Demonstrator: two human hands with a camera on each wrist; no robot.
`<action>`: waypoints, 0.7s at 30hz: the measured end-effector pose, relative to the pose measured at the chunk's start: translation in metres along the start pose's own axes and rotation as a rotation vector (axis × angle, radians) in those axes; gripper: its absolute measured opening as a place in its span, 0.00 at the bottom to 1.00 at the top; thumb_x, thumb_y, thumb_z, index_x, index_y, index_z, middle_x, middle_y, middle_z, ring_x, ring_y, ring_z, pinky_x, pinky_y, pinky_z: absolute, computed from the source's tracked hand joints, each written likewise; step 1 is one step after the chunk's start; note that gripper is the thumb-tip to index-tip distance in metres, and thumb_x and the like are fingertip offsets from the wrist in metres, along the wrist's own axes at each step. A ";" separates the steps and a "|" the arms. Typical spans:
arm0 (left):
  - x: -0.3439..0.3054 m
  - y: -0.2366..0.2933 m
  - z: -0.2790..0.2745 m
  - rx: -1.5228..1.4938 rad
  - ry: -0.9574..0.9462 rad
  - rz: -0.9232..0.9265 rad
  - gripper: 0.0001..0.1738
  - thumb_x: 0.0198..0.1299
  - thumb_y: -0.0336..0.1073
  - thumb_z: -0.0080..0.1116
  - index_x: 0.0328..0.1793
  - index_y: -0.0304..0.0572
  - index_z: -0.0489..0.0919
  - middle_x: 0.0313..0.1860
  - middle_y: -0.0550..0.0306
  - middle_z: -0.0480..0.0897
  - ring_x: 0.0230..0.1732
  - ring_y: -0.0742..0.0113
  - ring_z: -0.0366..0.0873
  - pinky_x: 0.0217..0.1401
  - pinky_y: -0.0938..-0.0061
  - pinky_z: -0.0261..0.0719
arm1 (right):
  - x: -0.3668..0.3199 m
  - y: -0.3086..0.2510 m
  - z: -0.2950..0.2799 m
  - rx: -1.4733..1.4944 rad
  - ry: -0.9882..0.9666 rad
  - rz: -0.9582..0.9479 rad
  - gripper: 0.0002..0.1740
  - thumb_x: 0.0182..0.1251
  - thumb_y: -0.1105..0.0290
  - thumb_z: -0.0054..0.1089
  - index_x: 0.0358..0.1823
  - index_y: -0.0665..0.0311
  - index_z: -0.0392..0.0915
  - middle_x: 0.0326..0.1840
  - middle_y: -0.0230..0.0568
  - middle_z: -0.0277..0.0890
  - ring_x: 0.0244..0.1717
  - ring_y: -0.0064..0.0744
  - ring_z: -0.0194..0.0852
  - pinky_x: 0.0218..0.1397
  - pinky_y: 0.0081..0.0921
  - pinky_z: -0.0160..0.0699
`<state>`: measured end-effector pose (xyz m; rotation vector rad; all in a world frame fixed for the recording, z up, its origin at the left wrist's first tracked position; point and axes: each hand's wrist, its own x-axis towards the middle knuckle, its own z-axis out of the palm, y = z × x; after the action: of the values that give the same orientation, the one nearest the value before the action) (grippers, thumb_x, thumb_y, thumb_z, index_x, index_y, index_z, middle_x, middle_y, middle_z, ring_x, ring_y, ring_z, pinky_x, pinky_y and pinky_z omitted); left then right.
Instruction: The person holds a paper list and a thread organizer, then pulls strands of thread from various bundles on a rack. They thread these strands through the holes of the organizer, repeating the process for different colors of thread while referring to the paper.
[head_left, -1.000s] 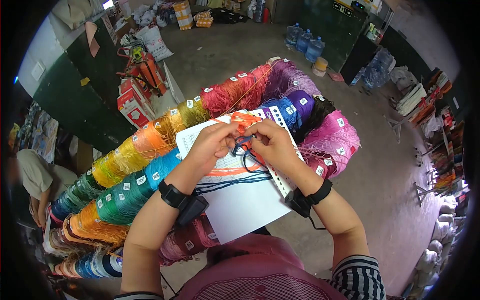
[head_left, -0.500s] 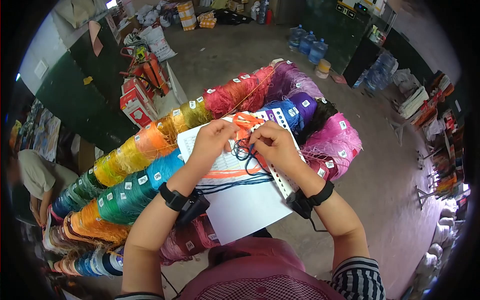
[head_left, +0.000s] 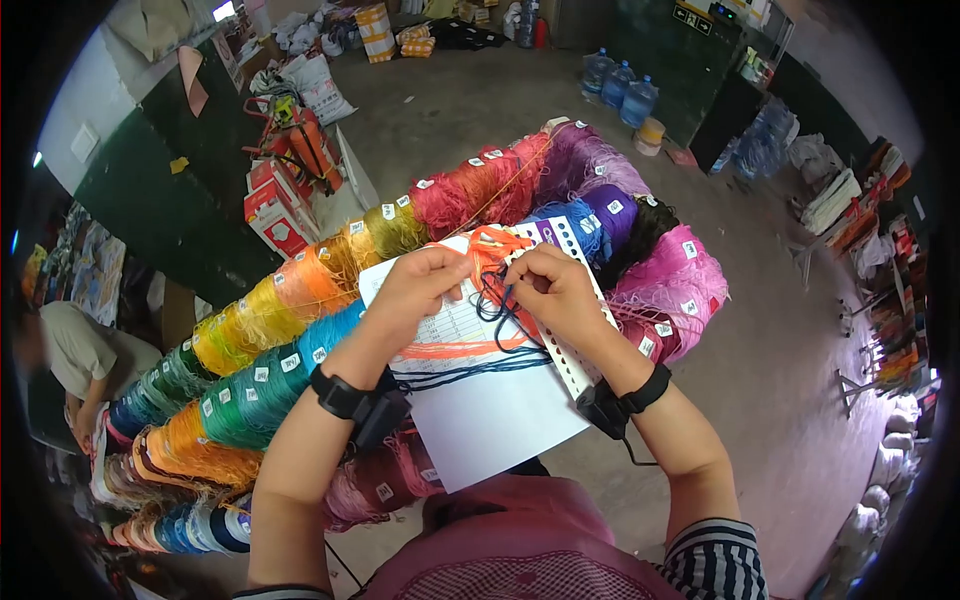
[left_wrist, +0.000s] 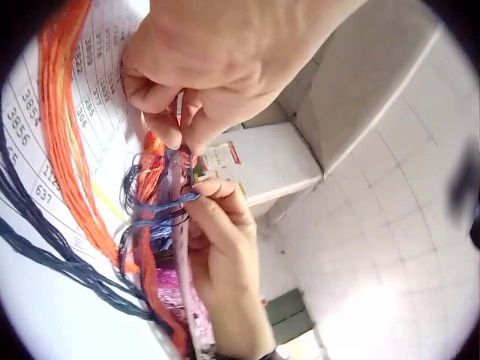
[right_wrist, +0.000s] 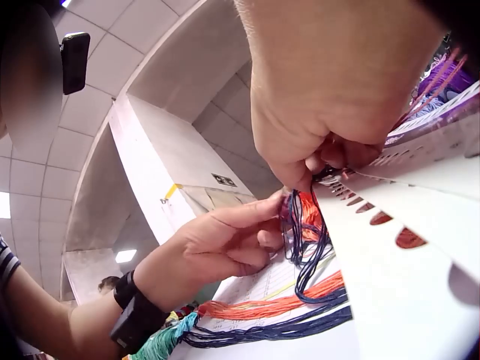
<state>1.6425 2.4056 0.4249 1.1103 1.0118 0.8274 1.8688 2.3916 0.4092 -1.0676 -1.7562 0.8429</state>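
Dark blue thread (left_wrist: 176, 200) is pinched between the thumb and forefinger of my right hand (head_left: 560, 290), at the edge of a white punched card (head_left: 563, 362). My left hand (head_left: 420, 290) is a little to the left, fingers bent and tips close to the loose dark loops (right_wrist: 306, 247); I cannot tell whether a strand lies between them. A bundle of orange thread (head_left: 487, 250) is looped at the card's upper part. Its orange strands (left_wrist: 64, 142) and dark blue strands (left_wrist: 67, 259) trail across a printed sheet (head_left: 450, 325).
Rows of labelled thread skeins in many colours, including green (head_left: 245, 400), yellow (head_left: 235, 340) and pink (head_left: 675, 280), surround the sheets. Fire extinguishers (head_left: 315, 150) and a red-white box (head_left: 278, 215) stand behind at left. Water bottles (head_left: 638, 100) stand at the back. Another person (head_left: 85, 350) sits at far left.
My left hand has drawn back to the left from the orange bundle, widening the gap between the hands. The right hand stays at the card, and the dark loops show more openly.
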 end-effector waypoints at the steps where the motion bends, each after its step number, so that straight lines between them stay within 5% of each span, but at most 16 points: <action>1: -0.002 0.002 -0.005 -0.008 -0.025 -0.016 0.12 0.70 0.40 0.57 0.43 0.37 0.80 0.29 0.62 0.80 0.25 0.86 0.69 0.20 0.89 0.52 | 0.000 0.001 0.001 -0.025 0.001 -0.015 0.05 0.53 0.80 0.64 0.33 0.64 0.81 0.30 0.32 0.71 0.28 0.21 0.68 0.31 0.20 0.67; 4: -0.003 0.001 0.004 0.065 0.139 0.113 0.12 0.70 0.40 0.57 0.44 0.38 0.80 0.28 0.62 0.80 0.23 0.85 0.69 0.20 0.89 0.54 | -0.001 0.003 0.002 -0.025 0.019 -0.026 0.05 0.53 0.80 0.64 0.32 0.64 0.81 0.29 0.32 0.71 0.27 0.22 0.67 0.31 0.21 0.66; 8: 0.004 -0.006 0.014 0.121 0.131 0.151 0.11 0.71 0.39 0.56 0.44 0.37 0.80 0.30 0.62 0.80 0.22 0.84 0.69 0.20 0.87 0.57 | -0.001 0.000 0.000 -0.039 -0.004 -0.003 0.05 0.53 0.80 0.64 0.32 0.64 0.81 0.29 0.32 0.71 0.27 0.22 0.67 0.31 0.21 0.66; 12: 0.008 -0.009 0.023 0.584 0.271 0.230 0.09 0.68 0.34 0.56 0.45 0.36 0.81 0.34 0.63 0.79 0.27 0.82 0.71 0.25 0.82 0.66 | -0.001 0.000 0.000 -0.031 -0.003 -0.001 0.05 0.53 0.80 0.64 0.32 0.64 0.81 0.29 0.32 0.71 0.27 0.22 0.67 0.30 0.21 0.66; 14: 0.006 -0.008 0.027 0.688 0.333 0.521 0.07 0.64 0.32 0.58 0.43 0.37 0.82 0.31 0.63 0.77 0.31 0.79 0.73 0.31 0.78 0.69 | -0.001 0.001 0.000 -0.026 -0.002 0.000 0.05 0.53 0.80 0.64 0.32 0.64 0.81 0.29 0.32 0.71 0.27 0.22 0.67 0.30 0.21 0.66; 15: 0.007 -0.006 0.026 0.689 0.328 0.521 0.07 0.64 0.32 0.58 0.43 0.37 0.82 0.31 0.63 0.77 0.31 0.79 0.73 0.31 0.78 0.69 | 0.000 0.002 0.001 -0.032 0.002 -0.022 0.05 0.53 0.80 0.64 0.32 0.64 0.81 0.29 0.32 0.71 0.27 0.22 0.68 0.30 0.21 0.66; 18: 0.009 -0.004 0.027 0.675 0.325 0.557 0.07 0.59 0.32 0.60 0.40 0.39 0.84 0.33 0.61 0.76 0.34 0.71 0.77 0.35 0.72 0.72 | -0.002 0.002 -0.001 -0.045 0.006 -0.042 0.05 0.53 0.79 0.64 0.32 0.64 0.81 0.29 0.33 0.71 0.27 0.23 0.69 0.31 0.22 0.67; 21: 0.015 -0.003 0.039 1.050 0.310 0.551 0.05 0.54 0.34 0.63 0.33 0.44 0.85 0.35 0.55 0.78 0.36 0.54 0.80 0.37 0.64 0.75 | -0.001 0.003 0.001 -0.048 -0.005 -0.033 0.05 0.53 0.79 0.64 0.33 0.64 0.81 0.30 0.33 0.72 0.27 0.23 0.69 0.31 0.22 0.68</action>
<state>1.6846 2.4061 0.4237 2.2746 1.4872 0.9241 1.8691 2.3920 0.4059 -1.0655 -1.8016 0.7879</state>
